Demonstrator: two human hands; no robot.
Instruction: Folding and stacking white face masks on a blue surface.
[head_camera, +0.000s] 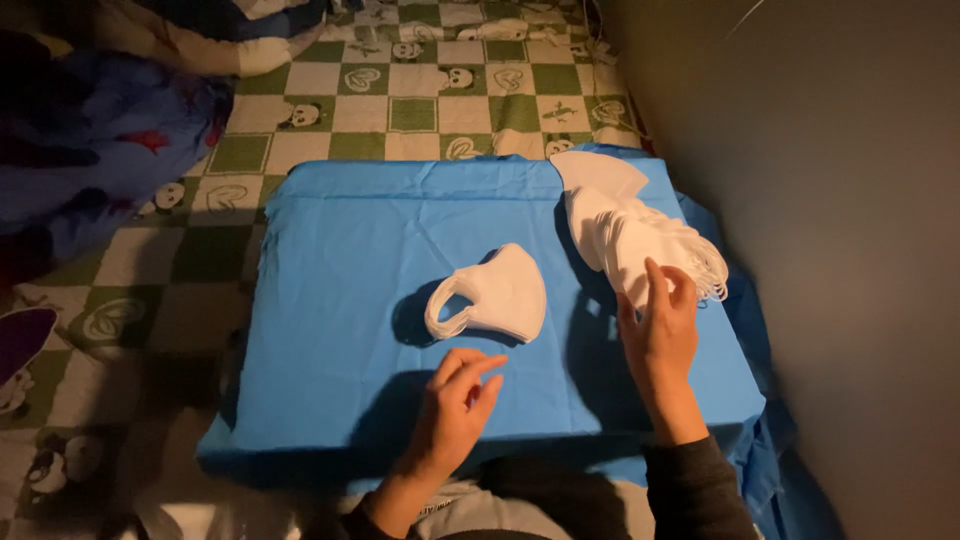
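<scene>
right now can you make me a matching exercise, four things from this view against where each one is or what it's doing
Things:
1. left hand
2. right hand
3. small mask pile
4. blue cloth

Places or states:
A. spread flat under the masks
B. fingers on the fanned mask stack at the right
C. lying mid-cloth, untouched
D. hovering empty, fingers curled, near the small pile

Pairs: 1-D, 2-B, 3-C, 4-A

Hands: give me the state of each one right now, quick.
Left hand: open, fingers loosely curled, holding nothing, over the blue cloth near the small mask pile.
Right hand: fingers touching the fanned stack of white masks; grip cannot be told.
</scene>
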